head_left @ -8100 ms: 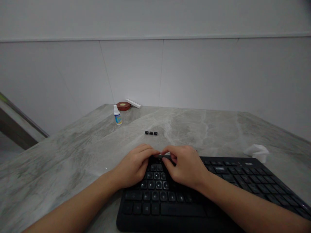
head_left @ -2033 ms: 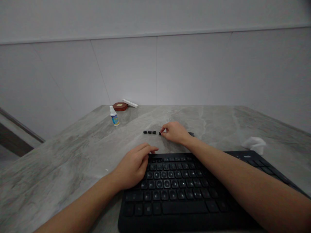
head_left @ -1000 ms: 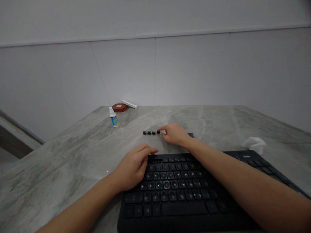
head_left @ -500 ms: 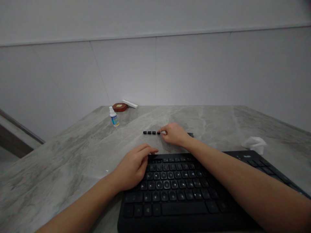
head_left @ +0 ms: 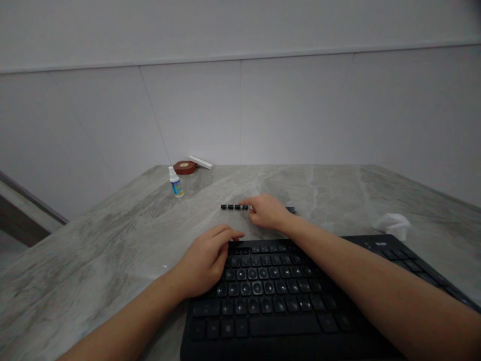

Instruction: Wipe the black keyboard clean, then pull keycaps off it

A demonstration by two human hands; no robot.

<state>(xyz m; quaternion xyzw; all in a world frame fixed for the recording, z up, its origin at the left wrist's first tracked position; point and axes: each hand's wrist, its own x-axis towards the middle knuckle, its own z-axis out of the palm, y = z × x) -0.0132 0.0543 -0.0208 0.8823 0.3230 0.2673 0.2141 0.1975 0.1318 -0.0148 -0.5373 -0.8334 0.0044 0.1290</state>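
Note:
A black keyboard (head_left: 285, 296) lies on the grey marble table (head_left: 112, 240) in front of me. My left hand (head_left: 206, 258) rests palm down on its upper left corner, fingers lying loosely over the keys and holding nothing. My right hand (head_left: 266, 211) reaches past the keyboard's far edge, fingers curled, with the fingertips pinched at the right end of a short row of black keycaps (head_left: 230, 206) set out on the table. The last keycap in that row is partly covered by my fingertips.
A small dark object (head_left: 290, 209) lies just behind my right hand. A little white bottle with a blue label (head_left: 175, 183), a reddish-brown round tin (head_left: 185, 167) and a white stick (head_left: 200, 162) stand at the far left by the wall. Crumpled white tissue (head_left: 393, 223) lies right.
My right hand left the keyboard, carried a keycap out to the row on the table and set it at the right end. It has since shifted slightly left. The left hand stayed put.

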